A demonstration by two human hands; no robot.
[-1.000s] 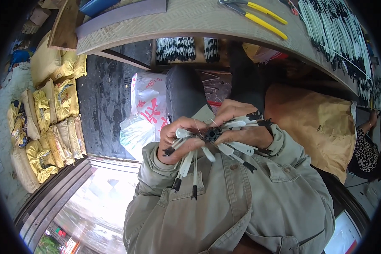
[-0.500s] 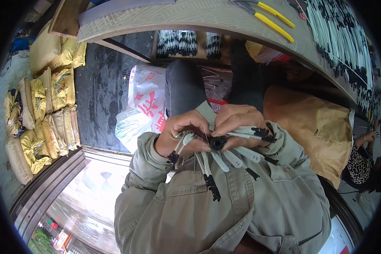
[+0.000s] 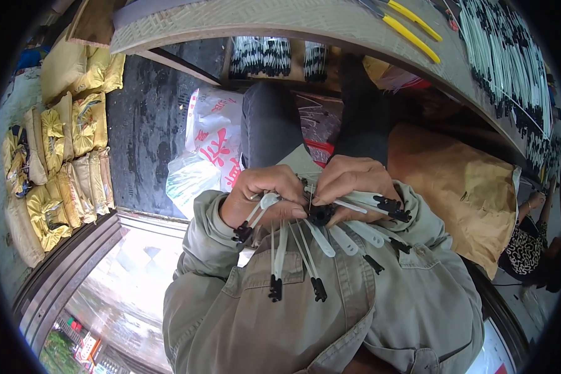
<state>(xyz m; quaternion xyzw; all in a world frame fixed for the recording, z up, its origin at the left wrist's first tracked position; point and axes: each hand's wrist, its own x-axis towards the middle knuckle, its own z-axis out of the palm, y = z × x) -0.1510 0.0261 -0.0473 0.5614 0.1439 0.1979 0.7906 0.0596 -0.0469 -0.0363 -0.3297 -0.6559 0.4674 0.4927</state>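
In front of my chest, both hands are closed around a small black round hub [image 3: 320, 214] with a hole in its middle. White plastic ribs [image 3: 343, 240] with rounded ends fan out below it. Pairs of thin white rods with black clips [image 3: 275, 288] hang from under my left hand [image 3: 271, 193]. Its thumb and fingers pinch beside the hub, and one white rib [image 3: 255, 215] lies across them. My right hand [image 3: 355, 187] grips the hub's other side. Near its thumb stands a thin wire [image 3: 310, 193]. More white ribs with black clips [image 3: 389, 209] stick out past the right wrist. The inner fingertips are hidden.
Ahead curves a table [image 3: 280, 28] carrying yellow-handled pliers [image 3: 411, 34] and a big pile of white rods [image 3: 505, 68]. A brown paper sack [image 3: 455, 193] stands right, a white plastic bag [image 3: 209, 137] left. Yellow packages [image 3: 56, 187] are stacked far left. Another person [image 3: 533, 243] sits far right.
The hanging rods below my left hand have spread into separate pairs. My left hand has shifted slightly left; both hands keep hold of the hub.
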